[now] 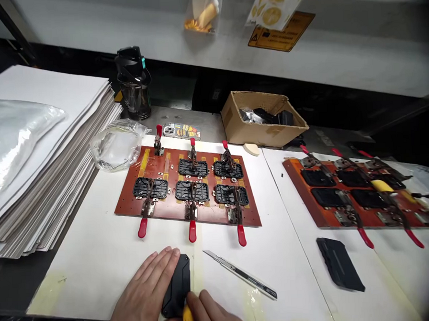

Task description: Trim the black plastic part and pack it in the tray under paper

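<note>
My left hand (145,293) lies along the left side of a black plastic cover (179,282), fingers together and stretched over its edge, holding it on the white work surface. Low at the front, my right hand (215,316) is closed around a tool with a yellow handle (188,318), at the cover's lower right corner. The tool's working end is hidden. A slim utility knife (240,274) lies to the right of the cover, touched by neither hand. Behind both hands, a reddish-brown fixture board (160,218) carries several black plastic frames (192,191) under red-handled toggle clamps (192,231).
On the right are a second clamp board (310,208) and another black cover (340,264). Stacked paper sheets (90,124) rise at the left. Toward the back stand a dark bottle (134,88), a patterned phone (182,131) and a cardboard box (249,132).
</note>
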Demonstrator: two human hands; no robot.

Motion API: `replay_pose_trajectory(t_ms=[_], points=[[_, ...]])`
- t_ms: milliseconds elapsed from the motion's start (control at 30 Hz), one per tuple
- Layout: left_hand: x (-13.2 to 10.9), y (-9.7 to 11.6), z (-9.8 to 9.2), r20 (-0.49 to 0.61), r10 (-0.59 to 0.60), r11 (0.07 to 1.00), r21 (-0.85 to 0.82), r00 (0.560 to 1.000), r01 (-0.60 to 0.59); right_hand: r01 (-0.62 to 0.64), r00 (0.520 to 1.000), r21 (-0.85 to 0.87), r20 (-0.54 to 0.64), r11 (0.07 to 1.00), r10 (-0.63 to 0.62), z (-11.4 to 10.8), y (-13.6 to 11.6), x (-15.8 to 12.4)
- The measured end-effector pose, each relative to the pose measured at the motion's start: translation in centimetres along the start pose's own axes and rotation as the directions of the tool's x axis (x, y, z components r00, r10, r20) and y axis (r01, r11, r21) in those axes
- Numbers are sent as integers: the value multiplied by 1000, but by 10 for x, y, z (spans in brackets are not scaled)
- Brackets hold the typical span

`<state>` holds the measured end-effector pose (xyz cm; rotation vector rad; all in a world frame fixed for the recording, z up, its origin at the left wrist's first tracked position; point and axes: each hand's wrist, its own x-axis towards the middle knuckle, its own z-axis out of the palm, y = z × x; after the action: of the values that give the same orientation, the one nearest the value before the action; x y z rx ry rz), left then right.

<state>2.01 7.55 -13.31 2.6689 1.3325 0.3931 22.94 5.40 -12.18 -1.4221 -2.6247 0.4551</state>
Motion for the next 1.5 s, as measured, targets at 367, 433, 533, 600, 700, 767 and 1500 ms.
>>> replay_pose_trajectory(t_ms=[367,433,533,600,700,767,1500], points=[[-4,-1,0,38,-10,1000,-17,999,10,-271,954,448,241,852,177,-41,17,-20],[-5,-2,0,44,-6,999,-38,999,7,-275,961,461,137,844,239,-38,15,-9],[-6,-2,0,40,-8,997,-81,999,12,-263,964,389,76,883,253,-24,7,14],[-6,-2,-1,54,-19,994,-102,998,25,-282,959,355,68,891,276,-17,2,21],[-5,-2,-1,93,-31,993,-111,995,41,-271,962,359,132,893,239,-17,-3,19],[-4,-2,-1,101,-23,994,-108,995,34,-251,963,358,184,899,195,-22,-2,18],[-5,-1,1,151,-72,967,-233,986,106,-339,907,563,-17,754,421,-15,-3,9]])
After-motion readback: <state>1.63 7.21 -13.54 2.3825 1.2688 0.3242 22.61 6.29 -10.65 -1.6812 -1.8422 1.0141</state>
